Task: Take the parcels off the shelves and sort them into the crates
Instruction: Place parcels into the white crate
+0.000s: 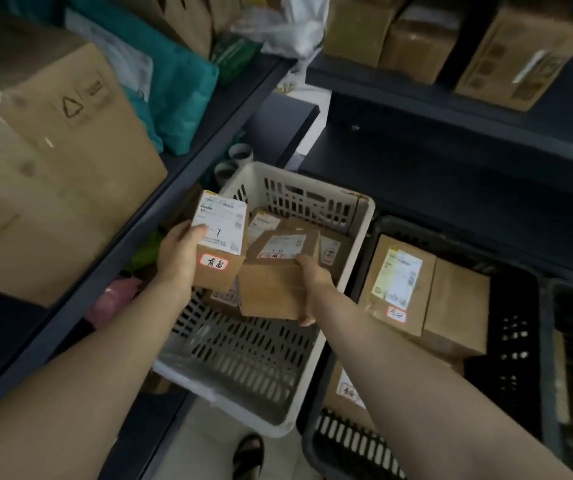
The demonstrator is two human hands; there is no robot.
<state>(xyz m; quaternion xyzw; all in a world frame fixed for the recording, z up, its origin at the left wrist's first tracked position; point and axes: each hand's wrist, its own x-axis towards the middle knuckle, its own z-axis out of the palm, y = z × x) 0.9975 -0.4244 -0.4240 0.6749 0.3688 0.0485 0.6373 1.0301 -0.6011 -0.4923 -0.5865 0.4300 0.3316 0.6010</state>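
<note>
My left hand [178, 258] grips a small cardboard parcel [221, 251] with a white shipping label and a red-edged sticker, held upright over the white crate [361, 233]. To its right, my right hand [312, 282] holds a second brown parcel [273, 289] by its right edge, tilted above the same crate. Several labelled parcels lie at the crate's far end [330, 247]. A black crate [517, 341] to the right holds two brown parcels [399, 282] side by side, with another parcel [344, 393] lower down.
A dark shelf [188, 150] on the left carries a big cardboard box [70, 140] and teal mailer bags [177, 91]. More boxes [416, 39] stand on the dark rack at the back right. A sandalled foot [248, 455] shows on the pale floor below.
</note>
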